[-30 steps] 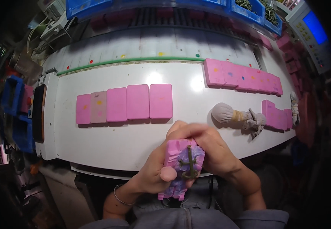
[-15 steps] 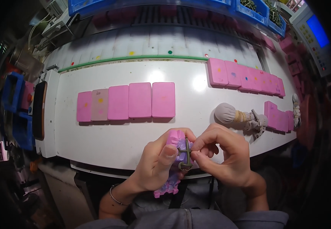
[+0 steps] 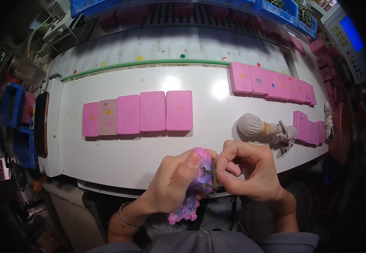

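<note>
My left hand (image 3: pixel 168 181) is closed around a flexed pink-and-purple rubber mold (image 3: pixel 203 179), with the thumb pressing near its top. The mold's lower flap, pink with a toothed edge, hangs below the palm. Along the mold's right side stands a thin dark-green wax piece (image 3: pixel 214 175), a bar with short curved branches that still meet the mold. My right hand (image 3: pixel 252 173) pinches at this bar with thumb and forefinger; the fingertips partly hide the contact. Both hands are above the near edge of the white table (image 3: pixel 107 160).
A row of pink mold blocks (image 3: pixel 153 111), one greyish, lies left of centre. More pink blocks (image 3: pixel 267 82) line the right side. A tied white cloth pouch (image 3: pixel 249 125) rests beyond my right hand. Blue bins (image 3: pixel 280 12) stand at the back, a control panel (image 3: pixel 347 38) at far right.
The mold has turned and bent in my left hand, the thumb shifting upward. The green wax piece now sits further right, at the mold's side, with its branches showing.
</note>
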`<action>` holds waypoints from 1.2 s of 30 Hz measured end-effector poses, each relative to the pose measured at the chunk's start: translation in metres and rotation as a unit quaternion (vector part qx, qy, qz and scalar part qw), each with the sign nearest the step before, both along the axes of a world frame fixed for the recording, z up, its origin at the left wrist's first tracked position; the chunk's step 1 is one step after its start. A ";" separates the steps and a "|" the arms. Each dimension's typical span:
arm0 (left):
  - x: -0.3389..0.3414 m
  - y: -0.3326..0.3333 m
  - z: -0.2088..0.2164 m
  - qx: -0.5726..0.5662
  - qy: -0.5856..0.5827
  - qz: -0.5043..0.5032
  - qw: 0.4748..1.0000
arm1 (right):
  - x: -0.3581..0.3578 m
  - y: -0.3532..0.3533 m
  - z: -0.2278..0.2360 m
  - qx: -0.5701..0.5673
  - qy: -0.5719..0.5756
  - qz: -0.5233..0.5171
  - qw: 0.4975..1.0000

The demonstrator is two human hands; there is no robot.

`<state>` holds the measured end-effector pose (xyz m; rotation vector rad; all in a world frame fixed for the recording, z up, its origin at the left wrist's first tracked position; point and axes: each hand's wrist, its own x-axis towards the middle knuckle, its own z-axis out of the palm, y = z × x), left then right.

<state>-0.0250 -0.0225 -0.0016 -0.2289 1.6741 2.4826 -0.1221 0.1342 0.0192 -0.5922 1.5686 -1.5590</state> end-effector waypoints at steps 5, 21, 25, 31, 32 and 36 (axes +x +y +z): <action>-0.003 0.000 -0.005 0.011 -0.063 0.048 0.997 | 0.003 -0.002 0.010 -0.076 0.046 -0.024 0.996; 0.010 0.010 -0.012 -0.215 0.103 0.183 0.954 | 0.009 -0.007 -0.009 0.013 0.435 -0.135 0.890; 0.008 0.011 -0.012 -0.225 0.106 0.190 0.950 | 0.007 -0.006 -0.010 0.011 0.435 -0.127 0.891; 0.011 0.015 -0.001 -0.408 0.154 0.223 0.872 | 0.014 -0.010 -0.014 0.034 0.438 -0.146 0.886; 0.011 0.021 -0.003 -0.416 0.170 0.236 0.862 | 0.016 -0.009 -0.019 0.029 0.430 -0.167 0.887; 0.009 0.024 -0.011 -0.419 0.161 0.245 0.860 | 0.014 -0.002 -0.014 0.077 0.137 -0.126 0.979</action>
